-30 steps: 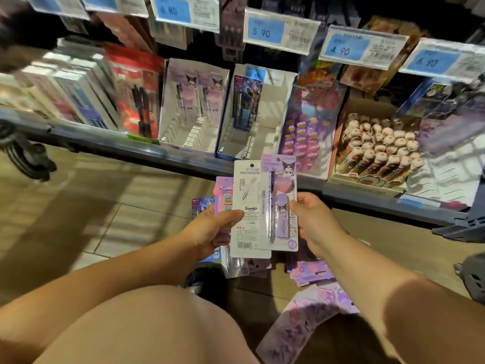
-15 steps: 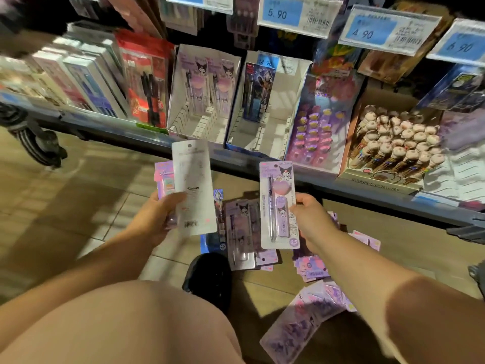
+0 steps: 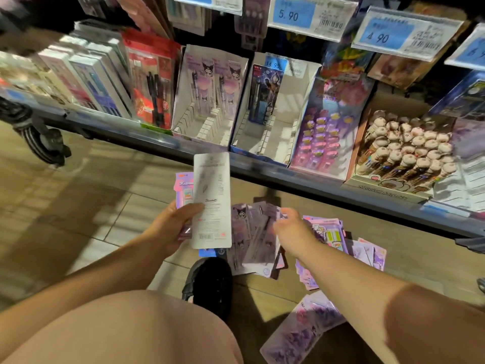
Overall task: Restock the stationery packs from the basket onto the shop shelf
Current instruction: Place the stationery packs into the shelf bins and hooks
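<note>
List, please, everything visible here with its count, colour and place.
price tags: several, blue and white, above the shelf
boxes: several, white, shelf left
red pack: one, red, beside them
trays: two, white, shelf middle
pens: many, pale-topped, boxed at right
floor packs: many, purple, below the shelf
white pack: one, white, held up
shoe: one, black, floor
left hand: grips the white pack
right hand: over the floor packs, grip unclear

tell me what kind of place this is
Most likely a stationery aisle in a shop: blue price tags hang above the shelf, display boxes on it hold carded pens, and the left hand holds a pen pack, with more packs on the tiled floor.
</note>
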